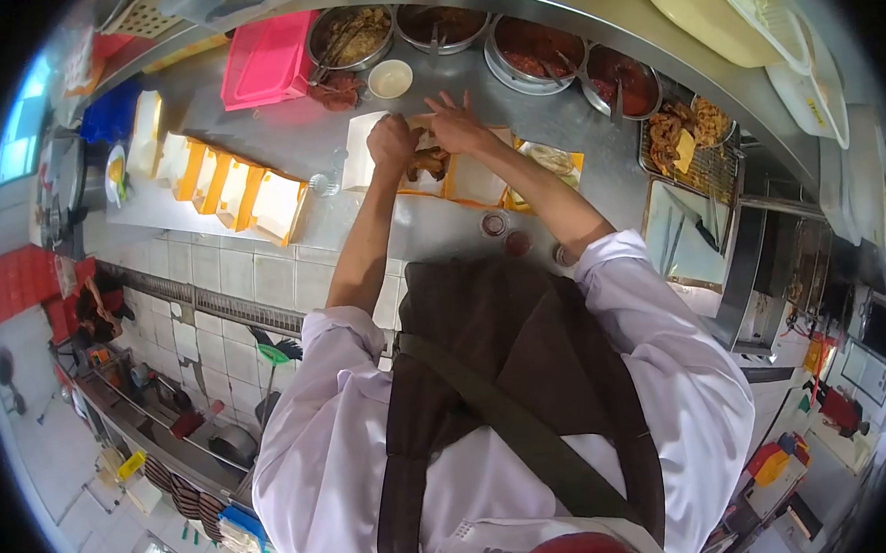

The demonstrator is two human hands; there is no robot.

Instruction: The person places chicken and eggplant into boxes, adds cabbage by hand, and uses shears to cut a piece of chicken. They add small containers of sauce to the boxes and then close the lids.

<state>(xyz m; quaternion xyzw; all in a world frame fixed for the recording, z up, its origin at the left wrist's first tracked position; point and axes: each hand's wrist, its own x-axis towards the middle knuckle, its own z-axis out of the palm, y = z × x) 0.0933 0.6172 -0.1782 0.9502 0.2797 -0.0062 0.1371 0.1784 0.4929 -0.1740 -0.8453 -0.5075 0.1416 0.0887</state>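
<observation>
My left hand (pixel 393 142) is closed in a fist over the back of an open paper box (pixel 356 151). Right beside it, my right hand (pixel 458 128) has several fingers raised and spread, while its thumb side bends in toward the left hand. A small tan thing shows between the two hands, too hidden to name. Just below them, a piece of browned fried meat (pixel 427 163) lies in the box. To its right stands another open box (pixel 478 180), and farther right a box of pale sliced food (pixel 549 161).
Open yellow-and-white boxes (pixel 228 188) line the counter at left. Metal bowls of red sauce (pixel 539 49), a white bowl (pixel 391 78) and a pink tray (pixel 266 60) stand behind. Sauce cups (pixel 516 243) sit in front. A knife (pixel 703 228) lies on the cutting board at right, near fried food (pixel 671 139).
</observation>
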